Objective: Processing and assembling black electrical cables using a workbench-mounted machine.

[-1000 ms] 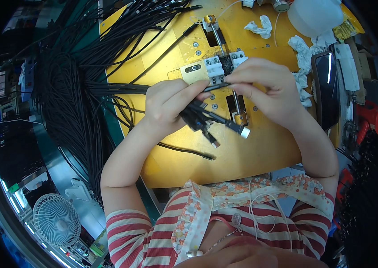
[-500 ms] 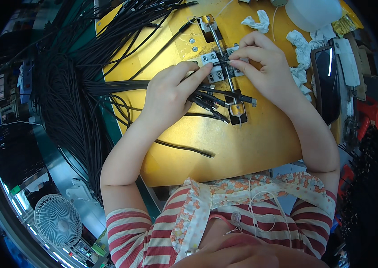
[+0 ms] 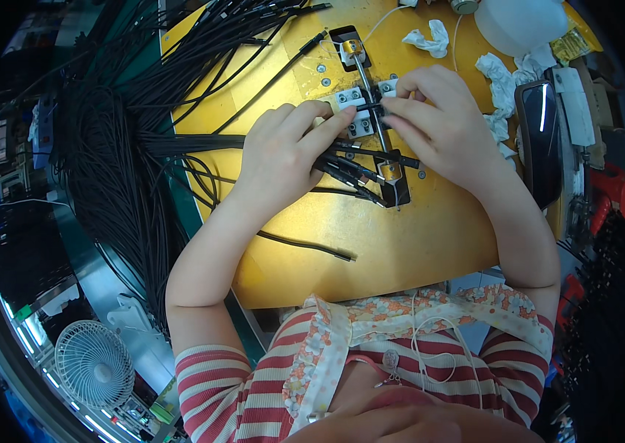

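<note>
My left hand (image 3: 275, 151) is closed round several black cables, whose plug ends (image 3: 353, 171) poke out below its palm. Its thumb and forefinger hold one black cable end (image 3: 367, 106) across a metal rod with gold-coloured ends (image 3: 382, 138). Beneath them sits a small fixture of bolted metal blocks (image 3: 348, 97). On the other side of the rod, my right hand (image 3: 438, 122) is closed, thumb and fingertips pinched at the tip of that cable end. What lies between the right fingertips is too small and hidden to make out.
A yellow metal work plate (image 3: 312, 258) bears the fixture. A thick heap of black cables (image 3: 113, 162) hangs at the left, with more cables (image 3: 253, 40) on the plate's far side. Crumpled white tissues (image 3: 429, 38), a white container (image 3: 523, 22) and a dark glossy panel (image 3: 538, 140) lie right.
The rod's far gold end has shifted nearer and its near end slightly away. My right hand has moved a little nearer, its fingers more curled. The left hand has barely moved.
</note>
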Motion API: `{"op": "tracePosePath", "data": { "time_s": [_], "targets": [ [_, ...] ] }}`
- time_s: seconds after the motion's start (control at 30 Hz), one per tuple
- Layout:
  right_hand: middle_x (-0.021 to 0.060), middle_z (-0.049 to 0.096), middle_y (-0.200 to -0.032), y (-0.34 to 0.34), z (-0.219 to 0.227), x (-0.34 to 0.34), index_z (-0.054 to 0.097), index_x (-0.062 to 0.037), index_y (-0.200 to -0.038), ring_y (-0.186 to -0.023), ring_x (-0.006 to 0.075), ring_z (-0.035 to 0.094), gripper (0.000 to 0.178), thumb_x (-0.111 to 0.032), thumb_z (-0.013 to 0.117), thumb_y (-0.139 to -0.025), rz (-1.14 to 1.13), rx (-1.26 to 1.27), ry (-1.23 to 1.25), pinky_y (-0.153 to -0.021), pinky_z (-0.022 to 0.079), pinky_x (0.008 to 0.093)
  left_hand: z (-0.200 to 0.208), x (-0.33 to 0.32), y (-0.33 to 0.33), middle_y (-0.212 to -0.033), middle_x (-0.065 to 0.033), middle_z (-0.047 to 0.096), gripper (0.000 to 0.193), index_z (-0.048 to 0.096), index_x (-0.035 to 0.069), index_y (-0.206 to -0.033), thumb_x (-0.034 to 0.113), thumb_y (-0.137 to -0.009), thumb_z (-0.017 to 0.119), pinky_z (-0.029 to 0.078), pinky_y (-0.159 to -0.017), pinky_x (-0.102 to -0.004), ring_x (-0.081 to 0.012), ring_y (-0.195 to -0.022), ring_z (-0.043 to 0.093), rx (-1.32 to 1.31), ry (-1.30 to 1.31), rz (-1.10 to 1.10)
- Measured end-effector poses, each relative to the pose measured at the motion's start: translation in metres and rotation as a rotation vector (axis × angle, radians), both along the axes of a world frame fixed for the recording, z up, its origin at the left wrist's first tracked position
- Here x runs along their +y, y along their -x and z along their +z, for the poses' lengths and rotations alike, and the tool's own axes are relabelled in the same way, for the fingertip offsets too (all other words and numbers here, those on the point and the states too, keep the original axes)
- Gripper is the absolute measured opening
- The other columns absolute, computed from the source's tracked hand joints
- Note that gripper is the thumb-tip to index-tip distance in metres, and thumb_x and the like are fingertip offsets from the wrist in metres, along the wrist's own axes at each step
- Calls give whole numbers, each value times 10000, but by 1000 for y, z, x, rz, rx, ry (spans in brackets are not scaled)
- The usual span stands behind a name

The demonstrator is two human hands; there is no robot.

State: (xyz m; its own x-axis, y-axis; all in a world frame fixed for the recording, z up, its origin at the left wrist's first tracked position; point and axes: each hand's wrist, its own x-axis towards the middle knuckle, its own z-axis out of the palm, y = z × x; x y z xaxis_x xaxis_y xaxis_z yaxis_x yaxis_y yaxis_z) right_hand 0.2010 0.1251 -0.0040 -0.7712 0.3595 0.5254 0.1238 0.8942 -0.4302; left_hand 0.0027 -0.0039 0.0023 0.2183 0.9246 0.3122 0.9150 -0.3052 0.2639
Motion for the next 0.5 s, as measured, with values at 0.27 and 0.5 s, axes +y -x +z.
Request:
{"op": "tracePosePath", "data": {
  "time_s": [0.27, 0.5],
  "targets": [
    [47, 585, -823, 13, 0, -15, 637, -61, -856, -792, 223, 568, 109, -58, 641, -748, 241, 114, 19, -704, 441, 349, 1, 2, -2, -942, -22, 583, 625, 639, 124, -1169, -2, -560, 700, 437, -629, -314, -201, -724, 540, 14, -31, -4],
    [83, 612, -761, -9, 17, 8, 645, -32, -829, -733, 263, 600, 91, -31, 694, -753, 184, 70, 232, -682, 464, 362, 2, 0, -1, -853, -40, 604, 553, 644, 76, -1109, -10, -567, 706, 432, -636, -326, -215, -729, 563, 18, -52, 54]
  ]
}}
